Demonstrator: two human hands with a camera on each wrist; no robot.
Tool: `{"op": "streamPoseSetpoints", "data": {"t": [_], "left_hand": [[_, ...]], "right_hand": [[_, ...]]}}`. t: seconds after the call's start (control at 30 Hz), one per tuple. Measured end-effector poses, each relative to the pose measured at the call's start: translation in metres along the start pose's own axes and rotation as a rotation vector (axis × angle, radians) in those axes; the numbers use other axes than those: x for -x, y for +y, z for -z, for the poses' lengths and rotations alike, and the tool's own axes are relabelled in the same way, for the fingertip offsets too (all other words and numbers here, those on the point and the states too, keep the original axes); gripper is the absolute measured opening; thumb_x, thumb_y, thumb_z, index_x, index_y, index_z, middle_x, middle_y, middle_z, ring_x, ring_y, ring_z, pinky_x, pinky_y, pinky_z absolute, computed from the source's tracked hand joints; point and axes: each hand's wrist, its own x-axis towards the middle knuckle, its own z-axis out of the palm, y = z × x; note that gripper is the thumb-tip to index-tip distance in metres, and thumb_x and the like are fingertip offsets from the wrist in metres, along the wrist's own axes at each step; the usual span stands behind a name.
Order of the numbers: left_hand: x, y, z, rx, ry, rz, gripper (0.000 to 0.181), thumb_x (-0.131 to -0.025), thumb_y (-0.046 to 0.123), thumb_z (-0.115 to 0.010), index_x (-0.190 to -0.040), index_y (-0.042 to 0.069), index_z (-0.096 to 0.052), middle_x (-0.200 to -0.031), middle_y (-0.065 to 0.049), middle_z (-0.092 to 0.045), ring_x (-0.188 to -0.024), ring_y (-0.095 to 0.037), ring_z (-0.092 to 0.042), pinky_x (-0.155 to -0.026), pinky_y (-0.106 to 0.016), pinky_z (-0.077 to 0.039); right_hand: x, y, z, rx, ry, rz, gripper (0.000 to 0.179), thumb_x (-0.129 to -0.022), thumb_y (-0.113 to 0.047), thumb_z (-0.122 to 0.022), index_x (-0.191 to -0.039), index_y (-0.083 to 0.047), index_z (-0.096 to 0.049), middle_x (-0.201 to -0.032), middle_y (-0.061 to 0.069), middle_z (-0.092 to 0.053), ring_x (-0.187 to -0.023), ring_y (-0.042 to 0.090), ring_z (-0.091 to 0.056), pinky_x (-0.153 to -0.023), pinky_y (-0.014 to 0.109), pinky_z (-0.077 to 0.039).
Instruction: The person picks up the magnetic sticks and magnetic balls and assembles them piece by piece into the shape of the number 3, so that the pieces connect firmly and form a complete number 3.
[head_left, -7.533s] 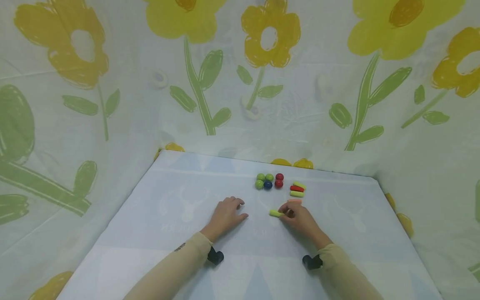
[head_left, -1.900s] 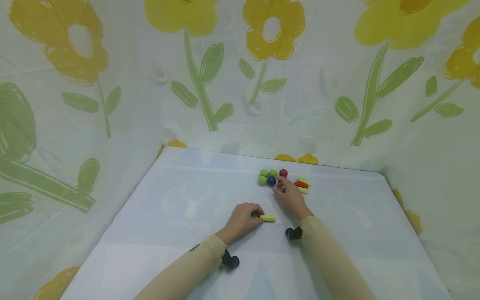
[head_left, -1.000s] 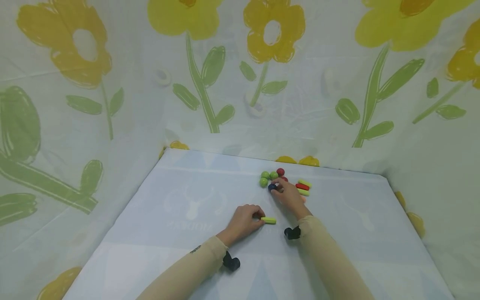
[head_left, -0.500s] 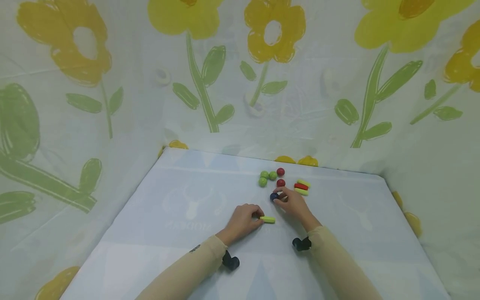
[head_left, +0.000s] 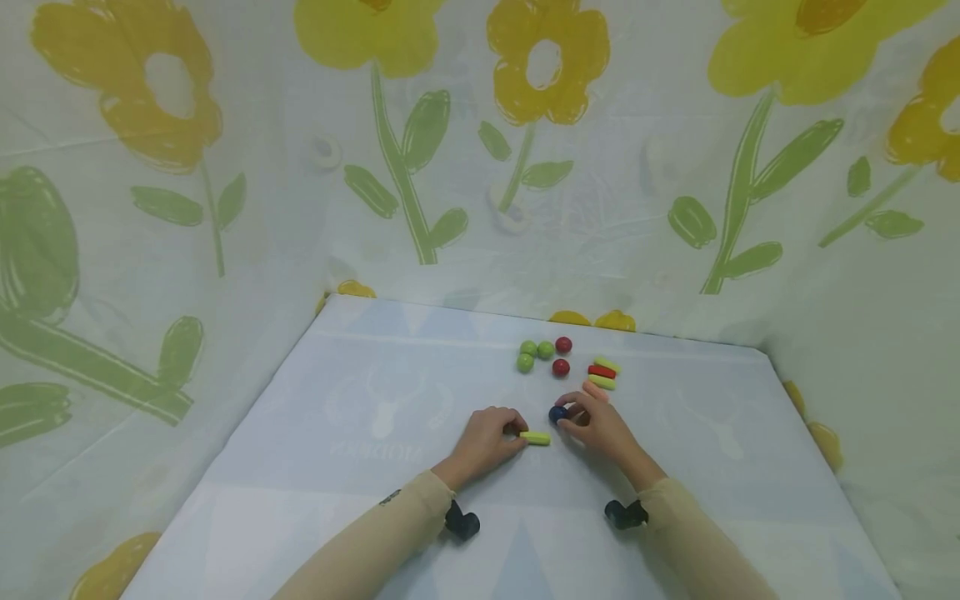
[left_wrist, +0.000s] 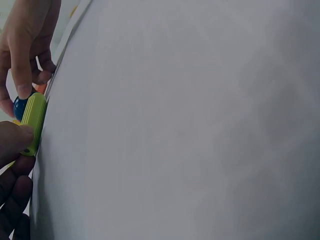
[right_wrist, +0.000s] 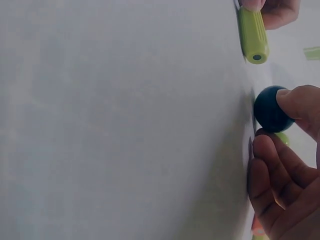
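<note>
In the head view my left hand (head_left: 486, 440) pinches one end of a yellow-green ridged rod (head_left: 536, 438) on the tabletop. Its far end points right, and the right wrist view shows a small round hole in that end of the rod (right_wrist: 254, 35). Thumb and fingers of my right hand (head_left: 602, 427) pinch a dark blue ball (head_left: 557, 414) just beyond the rod's free end. A gap separates ball and rod in the right wrist view. An orange rod (head_left: 596, 390) lies by the right hand's knuckles, partly hidden.
Three green balls (head_left: 527, 362) and two red balls (head_left: 561, 367) sit farther back on the white table (head_left: 300, 467). To their right lie a red rod (head_left: 602, 372) and two yellow-green rods (head_left: 602, 382). Flower-printed cloth (head_left: 630, 192) surrounds the table.
The yellow-green rod passed from my right hand to my left. My right hand then took the blue ball from the group and brought it nearer, beside the rod; the red balls shifted slightly.
</note>
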Motion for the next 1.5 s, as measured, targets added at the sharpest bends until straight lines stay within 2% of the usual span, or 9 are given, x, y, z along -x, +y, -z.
{"op": "streamPoseSetpoints", "data": {"t": [0.2,0.53,0.9,1.27,1.5], "left_hand": [[-0.001,0.001,0.000,0.005,0.000,0.002,0.011,-0.090,0.025,-0.079,-0.100,0.021,-0.075,-0.090,0.012,-0.068,-0.084,-0.004,-0.058,-0.080,-0.025,-0.049],[-0.002,-0.001,-0.002,0.011,0.009,-0.008,0.011,-0.090,0.024,-0.079,-0.099,0.021,-0.075,-0.090,0.012,-0.068,-0.084,-0.003,-0.058,-0.079,-0.024,-0.049],[-0.002,-0.001,-0.002,-0.004,0.002,0.004,0.011,-0.090,0.025,-0.079,-0.099,0.021,-0.075,-0.090,0.012,-0.068,-0.084,-0.003,-0.057,-0.079,-0.024,-0.048],[-0.001,-0.002,-0.003,0.028,0.010,0.002,0.011,-0.089,0.022,-0.080,-0.099,0.020,-0.075,-0.089,0.011,-0.067,-0.083,-0.004,-0.056,-0.078,-0.025,-0.049],[-0.002,-0.004,-0.004,0.049,0.003,0.021,0.012,-0.090,0.023,-0.079,-0.102,0.020,-0.075,-0.090,0.012,-0.066,-0.084,-0.004,-0.056,-0.079,-0.024,-0.049]], "right_hand": [[0.013,0.001,0.002,-0.012,-0.026,-0.043,0.030,-0.091,-0.019,-0.079,-0.118,-0.021,-0.069,-0.099,0.001,-0.070,-0.080,0.018,-0.058,-0.070,0.029,-0.052],[0.024,0.002,0.004,-0.014,-0.055,-0.010,0.029,-0.090,-0.018,-0.079,-0.117,-0.022,-0.070,-0.099,-0.001,-0.070,-0.082,0.016,-0.058,-0.073,0.029,-0.052],[0.028,0.004,0.002,-0.033,-0.073,0.048,0.030,-0.091,-0.018,-0.078,-0.119,-0.023,-0.070,-0.101,-0.004,-0.070,-0.084,0.014,-0.059,-0.074,0.027,-0.052],[0.028,0.010,-0.002,-0.043,-0.071,0.058,0.031,-0.090,-0.021,-0.079,-0.120,-0.022,-0.067,-0.101,-0.004,-0.070,-0.083,0.013,-0.059,-0.072,0.026,-0.052],[0.028,0.011,-0.003,-0.051,-0.072,0.053,0.033,-0.090,-0.024,-0.079,-0.121,-0.022,-0.067,-0.103,-0.004,-0.070,-0.083,0.014,-0.058,-0.072,0.026,-0.052]]}}
